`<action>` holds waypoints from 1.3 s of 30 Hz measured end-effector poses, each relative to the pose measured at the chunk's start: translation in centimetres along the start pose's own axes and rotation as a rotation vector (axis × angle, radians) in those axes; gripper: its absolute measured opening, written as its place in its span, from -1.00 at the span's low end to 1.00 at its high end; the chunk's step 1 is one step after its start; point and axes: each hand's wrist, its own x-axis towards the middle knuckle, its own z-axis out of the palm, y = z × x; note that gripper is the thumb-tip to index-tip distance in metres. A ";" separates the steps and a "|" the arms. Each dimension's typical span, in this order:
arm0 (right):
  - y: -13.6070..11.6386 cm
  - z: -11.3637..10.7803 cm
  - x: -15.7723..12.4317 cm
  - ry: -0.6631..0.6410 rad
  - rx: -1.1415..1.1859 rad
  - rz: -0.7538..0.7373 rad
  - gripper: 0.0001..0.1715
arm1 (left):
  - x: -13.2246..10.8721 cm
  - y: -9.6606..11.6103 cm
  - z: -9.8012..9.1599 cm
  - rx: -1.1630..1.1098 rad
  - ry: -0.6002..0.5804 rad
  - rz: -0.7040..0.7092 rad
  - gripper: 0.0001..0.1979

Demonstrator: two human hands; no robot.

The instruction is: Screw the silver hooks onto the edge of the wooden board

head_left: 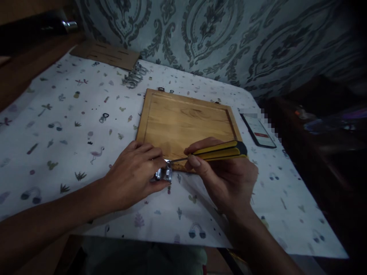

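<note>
My left hand (134, 172) pinches a small shiny metal fitting (169, 175) against the near edge of a wooden board (189, 118). The board has a raised border and lies on the table. My right hand (226, 175) grips a screwdriver (218, 151) by its yellow and black handle. Its thin shaft points left, and the tip meets the top of the metal fitting close to my left fingers. Whether it sits on a screw I cannot tell. Part of the fitting is hidden behind my left fingers.
A cluster of several metal fittings (134, 76) lies beyond the board, beside a slotted brown cardboard sheet (106, 54). A phone (259, 131) rests to the board's right. Under everything is a printed tablecloth (71, 141); a patterned wall (212, 42) stands behind the table.
</note>
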 end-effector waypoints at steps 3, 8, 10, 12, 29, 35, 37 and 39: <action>0.2 0.0 0.0 0.002 0.022 -0.008 -0.76 | 0.0 0.0 0.0 -0.003 0.001 0.002 -0.79; 0.3 0.1 0.0 0.003 0.047 -0.016 -0.78 | 0.0 0.0 -0.1 -0.009 -0.009 -0.008 -0.77; 0.2 0.1 0.0 0.006 0.056 -0.021 -0.80 | 0.0 0.0 -0.1 -0.008 -0.005 -0.002 -0.78; 0.2 0.2 0.0 -0.001 0.056 -0.007 -0.79 | 0.0 0.0 0.0 -0.006 0.000 0.006 -0.78; -0.4 0.6 0.4 0.012 0.078 0.127 -0.83 | -0.1 -0.1 0.2 -0.019 0.010 -0.008 -0.77; -0.6 0.0 0.8 -0.022 0.219 0.306 -0.70 | -0.1 0.0 0.2 -0.021 0.001 -0.007 -0.78; -1.0 -0.5 0.9 -0.018 0.229 0.328 -0.64 | 0.0 0.0 0.1 -0.022 0.005 -0.004 -0.79; -1.4 -0.8 1.0 -0.027 0.223 0.338 -0.61 | 0.0 0.0 0.0 -0.021 0.008 -0.001 -0.79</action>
